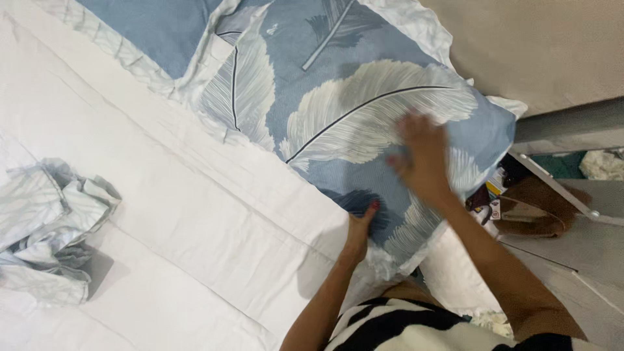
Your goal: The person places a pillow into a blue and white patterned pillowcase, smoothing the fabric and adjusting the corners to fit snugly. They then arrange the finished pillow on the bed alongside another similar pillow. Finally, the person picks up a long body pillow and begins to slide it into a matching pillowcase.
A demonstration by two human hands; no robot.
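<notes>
White bed sheet (195, 214), spread flat under everything else and running out to the left of both hands. Blue pillow (364, 130) with large white feather prints and a pale frilled edge, lying on the sheet; both hands rest on its near end. A second blue pillow (156, 32) lies beyond the first, well apart from the hands, their frilled borders touching. Crumpled pale striped cloth (49, 227), heaped on the sheet far to the left of the left hand. Brown bag (539, 208), on the floor just right of the right hand, past the pillow's corner. Right hand (422, 156), blurred, laid palm down on the pillow face with fingers spread and flat; it presses the fabric and clasps nothing. Left hand (359, 229), at the pillow's near edge just below and left of the right hand, fingers curled and pinching the edge of the cover, the thumb on top.
</notes>
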